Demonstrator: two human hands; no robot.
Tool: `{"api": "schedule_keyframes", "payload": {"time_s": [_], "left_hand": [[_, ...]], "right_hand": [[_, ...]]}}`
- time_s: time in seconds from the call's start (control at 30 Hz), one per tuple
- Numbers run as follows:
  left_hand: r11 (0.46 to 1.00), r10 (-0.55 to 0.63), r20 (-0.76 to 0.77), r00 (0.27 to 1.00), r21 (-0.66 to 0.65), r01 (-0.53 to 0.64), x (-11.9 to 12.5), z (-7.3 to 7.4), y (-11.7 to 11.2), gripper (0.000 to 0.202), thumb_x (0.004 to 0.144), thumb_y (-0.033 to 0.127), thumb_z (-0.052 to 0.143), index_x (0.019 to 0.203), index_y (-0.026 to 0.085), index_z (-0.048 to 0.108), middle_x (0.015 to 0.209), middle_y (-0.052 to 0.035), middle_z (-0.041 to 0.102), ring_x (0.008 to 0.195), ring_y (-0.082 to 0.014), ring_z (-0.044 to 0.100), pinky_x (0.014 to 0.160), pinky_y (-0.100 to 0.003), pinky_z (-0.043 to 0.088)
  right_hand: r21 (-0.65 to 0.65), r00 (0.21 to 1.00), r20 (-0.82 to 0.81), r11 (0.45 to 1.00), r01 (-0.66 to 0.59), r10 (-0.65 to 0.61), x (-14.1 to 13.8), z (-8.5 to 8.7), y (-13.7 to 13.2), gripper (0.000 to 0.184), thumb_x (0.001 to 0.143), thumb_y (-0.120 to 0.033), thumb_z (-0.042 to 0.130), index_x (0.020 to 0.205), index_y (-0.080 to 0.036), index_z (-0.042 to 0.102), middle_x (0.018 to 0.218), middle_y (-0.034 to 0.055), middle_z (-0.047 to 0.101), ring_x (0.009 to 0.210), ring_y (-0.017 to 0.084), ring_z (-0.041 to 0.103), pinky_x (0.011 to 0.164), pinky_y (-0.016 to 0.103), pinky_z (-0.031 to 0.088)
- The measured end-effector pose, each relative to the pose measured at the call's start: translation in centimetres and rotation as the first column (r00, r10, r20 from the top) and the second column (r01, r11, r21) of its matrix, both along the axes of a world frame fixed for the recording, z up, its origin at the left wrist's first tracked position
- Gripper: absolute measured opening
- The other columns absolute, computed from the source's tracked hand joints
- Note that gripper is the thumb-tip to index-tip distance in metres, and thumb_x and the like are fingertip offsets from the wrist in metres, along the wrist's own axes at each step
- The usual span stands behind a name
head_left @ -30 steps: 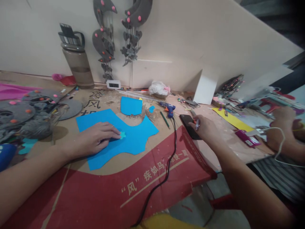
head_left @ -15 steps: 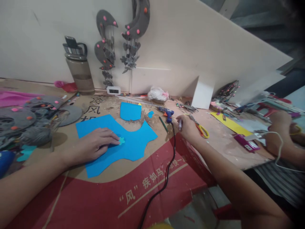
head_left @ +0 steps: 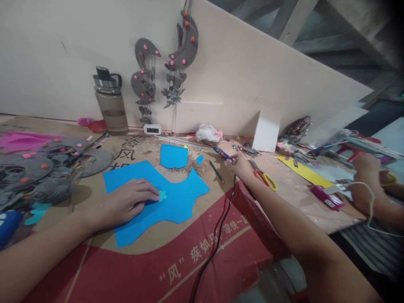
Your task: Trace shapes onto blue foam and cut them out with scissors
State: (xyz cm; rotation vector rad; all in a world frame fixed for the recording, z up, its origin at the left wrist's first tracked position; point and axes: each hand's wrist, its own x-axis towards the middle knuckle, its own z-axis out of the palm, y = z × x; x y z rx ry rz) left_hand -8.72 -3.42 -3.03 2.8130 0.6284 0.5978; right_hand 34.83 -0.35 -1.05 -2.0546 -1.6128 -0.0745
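My left hand (head_left: pixel 126 202) lies on a cut sheet of blue felt (head_left: pixel 176 202), fingers stretched out. Its fingertips touch the left edge of a small teal flower (head_left: pixel 162 196) on the sheet. My right hand (head_left: pixel 241 168) is closed round the blue hot glue gun (head_left: pixel 221 152), whose nozzle points to the far left; the black cord (head_left: pixel 217 242) trails down toward me. A dark green pencil (head_left: pixel 216 171) lies just left of that hand. Beside its wrist rest scissors (head_left: pixel 267 179) with orange and yellow handles.
A smaller blue piece (head_left: pixel 174 156) lies beyond the sheet. A water bottle (head_left: pixel 112 103) and a small clock (head_left: pixel 152 129) stand by the back board. Grey felt pieces (head_left: pixel 28 160) crowd the left. On the right, a co-worker's hands (head_left: pixel 368 172) are near a purple device (head_left: pixel 326 197).
My right hand has moved slightly left and taken hold of the glue gun. The short whitish stick it held earlier no longer shows. My left hand stays by the teal flower.
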Motion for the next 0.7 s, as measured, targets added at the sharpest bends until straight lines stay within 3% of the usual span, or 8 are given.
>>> {"api": "schedule_keyframes", "payload": {"time_s": [0.1, 0.23, 0.43, 0.53, 0.7], "left_hand": [[1.000, 0.003, 0.006, 1.000, -0.009, -0.003, -0.1, -0.2, 0.1, 0.040, 0.088, 0.010, 0.050, 0.113, 0.028, 0.075, 0.117, -0.0044, 0.075, 0.113, -0.0226, 0.066, 0.104, -0.041, 0.050], [1.000, 0.019, 0.010, 1.000, -0.025, -0.019, -0.1, -0.3, 0.0, 0.040, 0.088, 0.011, 0.050, 0.113, 0.029, 0.076, 0.118, -0.0046, 0.075, 0.114, -0.0224, 0.066, 0.104, -0.039, 0.051], [1.000, 0.014, 0.010, 1.000, -0.021, -0.014, 0.0, 0.0, -0.1, 0.040, 0.088, 0.011, 0.049, 0.112, 0.028, 0.076, 0.116, -0.0044, 0.075, 0.112, -0.0224, 0.066, 0.102, -0.040, 0.052], [1.000, 0.012, 0.020, 1.000, -0.014, -0.011, 0.1, 0.1, -0.2, 0.039, 0.088, 0.010, 0.049, 0.111, 0.028, 0.076, 0.116, -0.0046, 0.075, 0.111, -0.0224, 0.066, 0.101, -0.039, 0.052], [1.000, 0.019, 0.004, 1.000, -0.006, -0.019, 0.1, 0.3, -0.3, 0.041, 0.087, 0.009, 0.048, 0.112, 0.027, 0.076, 0.116, -0.0051, 0.075, 0.112, -0.0227, 0.066, 0.101, -0.040, 0.052]], "right_hand": [[0.001, 0.998, -0.060, 1.000, 0.029, -0.029, 0.5, 0.5, 0.3, 0.019, 0.089, -0.026, 0.053, 0.103, -0.014, 0.058, 0.070, 0.0048, 0.066, 0.061, 0.019, 0.063, 0.060, 0.029, 0.049], [0.029, 0.997, -0.078, 1.000, 0.011, -0.008, -0.4, 0.3, -0.2, 0.025, 0.088, -0.031, 0.057, 0.106, -0.013, 0.059, 0.077, 0.0065, 0.068, 0.064, 0.019, 0.064, 0.061, 0.030, 0.048], [0.004, 0.984, -0.032, 0.984, -0.176, 0.176, -2.0, -0.3, -1.5, 0.023, 0.084, -0.033, 0.069, 0.100, -0.017, 0.063, 0.085, 0.0067, 0.071, 0.073, 0.020, 0.065, 0.069, 0.029, 0.049], [0.012, 0.980, -0.002, 0.980, -0.200, 0.200, -1.1, 0.1, -2.6, 0.024, 0.088, -0.036, 0.064, 0.104, -0.017, 0.063, 0.091, 0.0076, 0.072, 0.077, 0.020, 0.066, 0.074, 0.030, 0.049], [0.046, 0.994, 0.076, 0.995, -0.086, 0.082, 2.8, 0.1, -5.4, 0.033, 0.088, -0.037, 0.061, 0.111, -0.014, 0.061, 0.100, 0.0151, 0.070, 0.092, 0.029, 0.066, 0.084, 0.041, 0.050]]}}
